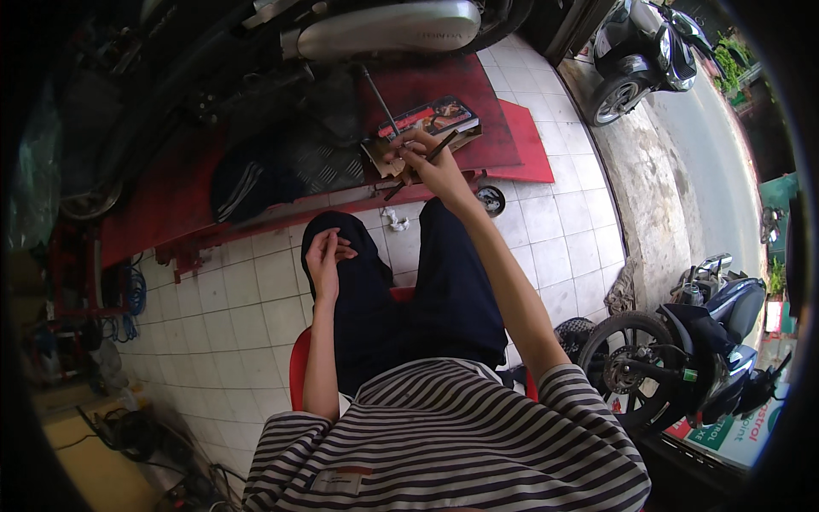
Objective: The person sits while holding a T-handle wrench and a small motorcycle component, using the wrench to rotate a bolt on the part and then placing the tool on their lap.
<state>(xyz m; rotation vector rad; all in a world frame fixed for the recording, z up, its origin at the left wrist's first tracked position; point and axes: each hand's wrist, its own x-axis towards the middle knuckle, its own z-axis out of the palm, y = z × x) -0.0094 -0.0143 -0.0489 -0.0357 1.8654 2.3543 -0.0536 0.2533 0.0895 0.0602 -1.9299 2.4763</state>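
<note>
My right hand (426, 162) is closed round the dark crossbar of a T-handle wrench (378, 92). The wrench's silver shaft slants up and away to the underside of a motorbike with a silver side cover (384, 30); whether its tip sits on a bolt is too small to tell. Just beyond the hand, on the red lift platform (499, 141), an open cardboard box (380, 160) stands by a black and red printed box (439, 113). My left hand (324, 260) rests on my left knee, fingers loosely extended, holding nothing.
A dark cloth with white stripes (247, 188) lies on the platform's left. Crumpled white tissue (395, 220) and a round black part (490, 200) are on the tiled floor. Two motorbikes stand at right, one with its wheel (631, 367) near my elbow. Blue hose (135, 294) hangs left.
</note>
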